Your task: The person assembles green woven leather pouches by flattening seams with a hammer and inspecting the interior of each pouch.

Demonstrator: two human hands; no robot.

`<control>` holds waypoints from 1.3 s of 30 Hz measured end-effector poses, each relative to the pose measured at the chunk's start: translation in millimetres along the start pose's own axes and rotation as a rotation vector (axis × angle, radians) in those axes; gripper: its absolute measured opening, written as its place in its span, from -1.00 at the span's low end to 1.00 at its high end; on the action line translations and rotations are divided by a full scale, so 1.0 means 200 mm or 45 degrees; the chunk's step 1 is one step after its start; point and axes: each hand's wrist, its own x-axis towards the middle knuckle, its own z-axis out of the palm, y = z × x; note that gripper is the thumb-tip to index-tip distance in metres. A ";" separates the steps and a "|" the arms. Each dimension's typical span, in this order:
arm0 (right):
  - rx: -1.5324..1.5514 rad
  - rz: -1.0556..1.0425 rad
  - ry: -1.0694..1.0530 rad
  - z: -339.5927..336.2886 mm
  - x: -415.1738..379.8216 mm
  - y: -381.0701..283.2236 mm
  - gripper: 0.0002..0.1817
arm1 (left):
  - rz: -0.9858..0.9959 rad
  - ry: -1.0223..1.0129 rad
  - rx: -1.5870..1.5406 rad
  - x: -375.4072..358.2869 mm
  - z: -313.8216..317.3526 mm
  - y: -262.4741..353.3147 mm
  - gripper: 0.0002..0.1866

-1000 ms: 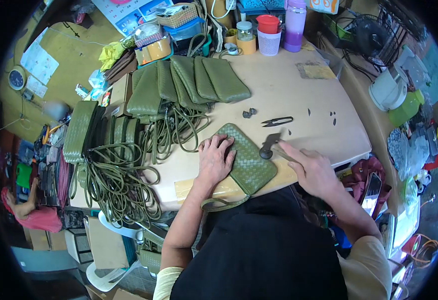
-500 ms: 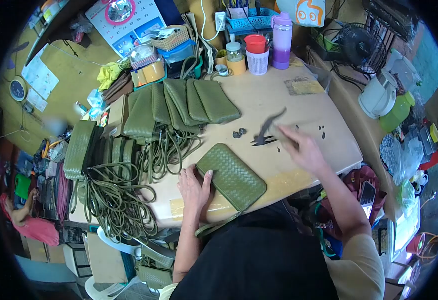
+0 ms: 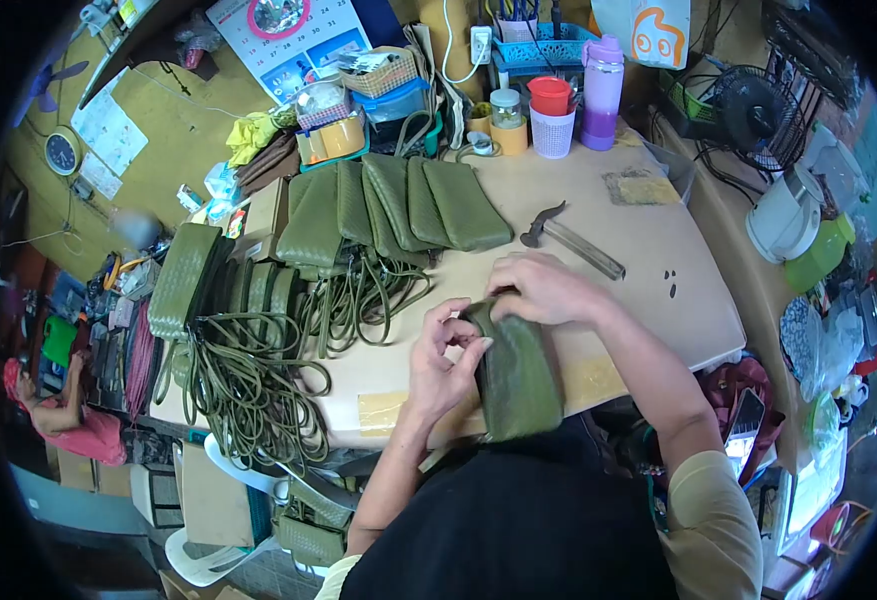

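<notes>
A green woven pouch [image 3: 521,385] is tilted up at the table's front edge, its face slightly blurred. At its upper left corner my left hand [image 3: 446,362] grips the edge between thumb and curled fingers. My right hand [image 3: 543,288] pinches the top edge close beside it, the fingertips partly hidden. Beyond my right hand a hammer [image 3: 583,249] lies on the table. Several green pouches [image 3: 463,205] lie overlapped at the back left, with a heap of looped green straps [image 3: 248,400] in front of them.
Small dark pieces [image 3: 671,284] lie on the right of the table [image 3: 658,330]. A purple bottle [image 3: 601,95], a white cup [image 3: 552,133] and baskets stand along the back. A person [image 3: 78,425] in red is at the far left.
My right hand has left the hammer area and come to the pouch. The pouch is raised and turned, with both hands at its top. The hammer lies farther back. The view has shifted slightly.
</notes>
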 end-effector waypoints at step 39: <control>-0.106 0.227 1.022 0.32 -0.15 -0.56 -0.83 | 0.000 0.199 0.261 -0.37 -0.07 0.13 -0.74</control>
